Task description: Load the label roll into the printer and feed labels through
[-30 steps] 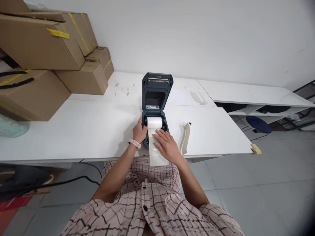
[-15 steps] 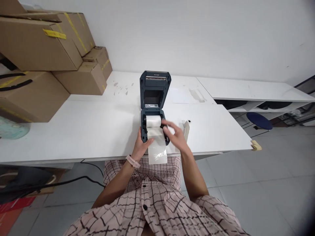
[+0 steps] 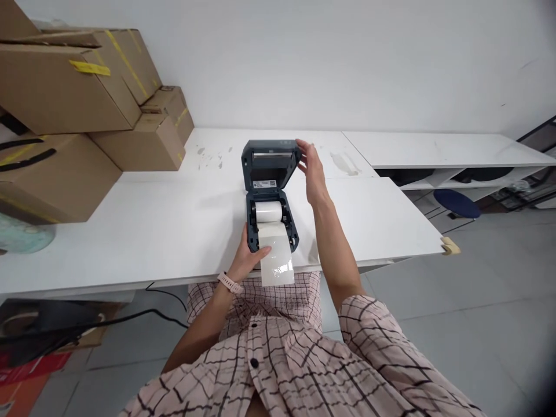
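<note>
Printer [image 3: 251, 226] set on counter [image 3: 174, 231]; roll [image 3: 268, 212] seated inside; boxes [image 3: 143, 142] stacked left; stool [image 3: 457, 204] placed far right.

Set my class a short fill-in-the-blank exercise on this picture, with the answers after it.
The right hand touches the dark device's raised ____ (three letters).
The left hand's ____ lies on the pale strip.
The tape on the cardboard boxes is ____.
The round stool seat is ____.

Missing words: lid; thumb; yellow; blue.

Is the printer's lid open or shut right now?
Open: the lid stands raised, the right hand at its edge, exposing the white roll.
</note>
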Demonstrator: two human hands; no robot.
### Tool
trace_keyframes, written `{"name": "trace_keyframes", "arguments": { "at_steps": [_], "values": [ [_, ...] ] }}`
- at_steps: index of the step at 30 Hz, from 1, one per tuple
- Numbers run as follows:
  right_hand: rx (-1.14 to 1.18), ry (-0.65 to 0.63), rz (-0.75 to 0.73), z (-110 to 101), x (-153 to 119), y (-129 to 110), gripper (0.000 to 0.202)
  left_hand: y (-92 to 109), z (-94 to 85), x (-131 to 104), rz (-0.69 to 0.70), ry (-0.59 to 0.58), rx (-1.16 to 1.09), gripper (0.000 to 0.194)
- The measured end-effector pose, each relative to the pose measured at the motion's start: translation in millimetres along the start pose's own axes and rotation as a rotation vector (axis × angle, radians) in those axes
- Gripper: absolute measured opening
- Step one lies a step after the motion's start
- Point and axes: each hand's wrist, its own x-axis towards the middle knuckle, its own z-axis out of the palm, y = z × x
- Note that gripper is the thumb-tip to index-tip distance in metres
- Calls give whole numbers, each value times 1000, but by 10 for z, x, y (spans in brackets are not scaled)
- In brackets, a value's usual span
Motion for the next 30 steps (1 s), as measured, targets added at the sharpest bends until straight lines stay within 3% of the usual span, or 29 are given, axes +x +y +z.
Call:
{"name": "trace_keyframes", "arguments": {
  "at_steps": [4, 8, 10, 13, 17, 20, 24, 30],
  "values": [
    [35, -2, 38, -4, -673, -256, 60, -38, -6, 19, 26, 17, 37, 110],
    [84, -71, 102, 18, -1182, -280, 44, -73, 11, -84, 25, -18, -12, 123],
    [137, -84, 198, 51, -1385, -206, 54, -81, 15, -167, -4, -28, -48, 127],
    [322, -51, 372, 179, -1616, -79, 75, -62, 8, -222, -32, 61, -82, 118],
    [548, 44, 597, 391, -1775, 13, 94, -4, 6, -102, -89, 209, -48, 111],
    [593, 53, 706, 438, -1819, 26, 98, 35, 32, -4, -133, 231, -47, 108],
    [586, 41, 738, 386, -1848, 24, 93, 70, 80, 1, -67, 161, -93, 86],
    [553, 47, 721, 402, -1890, 57, 91, -29, 128, -27, 1, 225, -18, 74]
  ]
}}
